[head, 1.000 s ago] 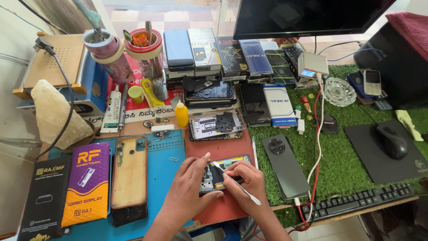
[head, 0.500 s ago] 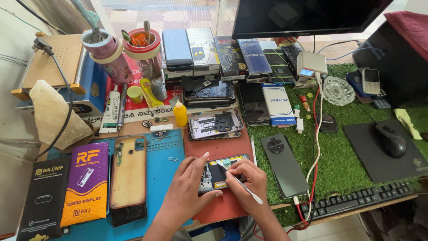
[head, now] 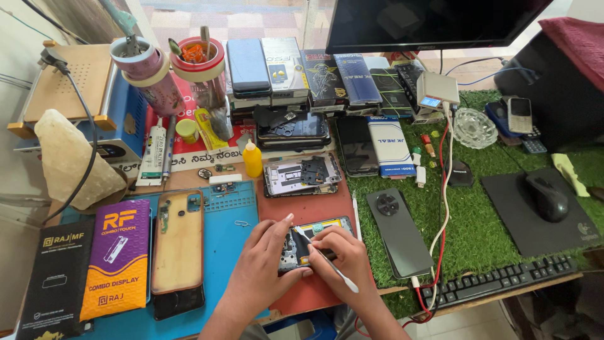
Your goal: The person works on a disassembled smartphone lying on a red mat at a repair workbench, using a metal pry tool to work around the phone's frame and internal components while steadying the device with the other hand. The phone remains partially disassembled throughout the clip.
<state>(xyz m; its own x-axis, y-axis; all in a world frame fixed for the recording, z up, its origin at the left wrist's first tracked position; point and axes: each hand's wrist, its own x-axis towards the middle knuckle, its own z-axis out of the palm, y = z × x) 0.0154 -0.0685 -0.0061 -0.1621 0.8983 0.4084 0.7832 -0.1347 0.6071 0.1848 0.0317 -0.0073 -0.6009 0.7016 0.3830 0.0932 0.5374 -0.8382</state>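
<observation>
An opened phone (head: 313, 244) lies on the worktop with its long axis running three to nine o'clock; the left hand (head: 267, 261) steadies its nine o'clock end, the right hand (head: 340, 258) grips a thin white tool (head: 327, 261) over its middle.

The left hand (head: 267, 261) steadies an opened phone (head: 313, 242) lying on a red mat (head: 314, 204), while the right hand (head: 343, 258) holds a thin white tool (head: 327, 261), tip on the phone's insides. Just right, a dark phone (head: 399, 232) lies face down on green turf (head: 478, 220).
</observation>
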